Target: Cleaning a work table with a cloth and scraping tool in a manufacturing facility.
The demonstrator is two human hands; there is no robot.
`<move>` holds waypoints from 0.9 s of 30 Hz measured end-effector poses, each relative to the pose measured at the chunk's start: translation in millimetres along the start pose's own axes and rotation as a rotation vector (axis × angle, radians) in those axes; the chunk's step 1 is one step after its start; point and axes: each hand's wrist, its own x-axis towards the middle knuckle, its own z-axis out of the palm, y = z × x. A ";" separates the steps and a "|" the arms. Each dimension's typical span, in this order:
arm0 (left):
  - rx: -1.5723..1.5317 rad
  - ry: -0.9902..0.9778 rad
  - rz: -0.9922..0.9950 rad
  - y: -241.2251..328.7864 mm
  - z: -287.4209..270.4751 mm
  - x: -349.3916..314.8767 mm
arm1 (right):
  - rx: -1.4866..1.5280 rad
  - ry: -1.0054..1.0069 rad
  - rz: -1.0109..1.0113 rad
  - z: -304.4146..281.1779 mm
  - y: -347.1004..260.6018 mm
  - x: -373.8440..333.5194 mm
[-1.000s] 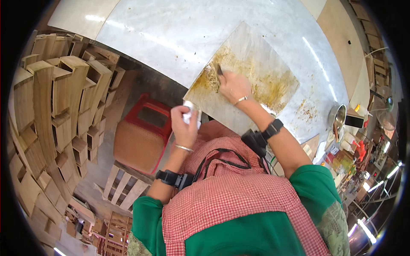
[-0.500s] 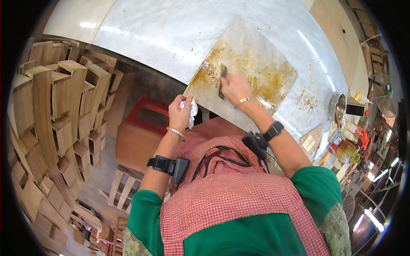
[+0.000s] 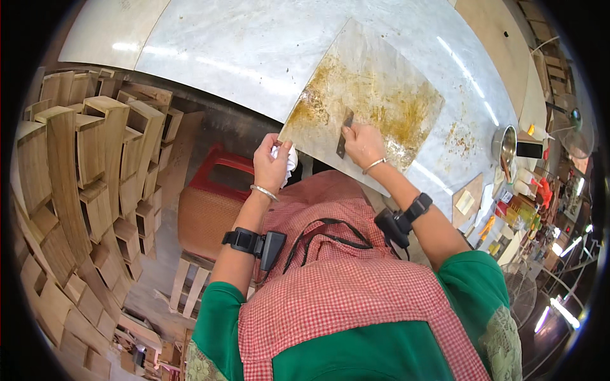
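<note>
Two hands at work, seen from the head. Left hand (image 3: 272,166) closed tight on a white cloth (image 3: 287,160), at the near corner of a stained board (image 3: 368,95). Right hand (image 3: 363,143) gripping a dark scraper (image 3: 344,132), pressed flat on that board atop the pale worktop (image 3: 241,51).

a stack of open wooden box frames (image 3: 82,165) fills the left side, standing on the floor. a red plastic stool with a woven seat (image 3: 210,203) sits below the pale marble-look tabletop (image 3: 254,57). at the right, a round metal pot (image 3: 506,145) rests on the tabletop, near a cluttered shelf of small colourful bottles (image 3: 530,203).
</note>
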 end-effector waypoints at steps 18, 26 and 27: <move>0.102 -0.204 -0.196 28.6 -14.8 -10.6 | 0.377 0.354 0.206 -12.7 107.3 -24.8; 0.160 -0.345 0.085 71.2 11.7 -22.9 | 0.380 0.649 0.565 -64.2 259.7 -136.9; 0.167 -0.386 0.126 74.7 24.1 -22.2 | 0.331 0.696 0.592 -63.7 282.6 -152.8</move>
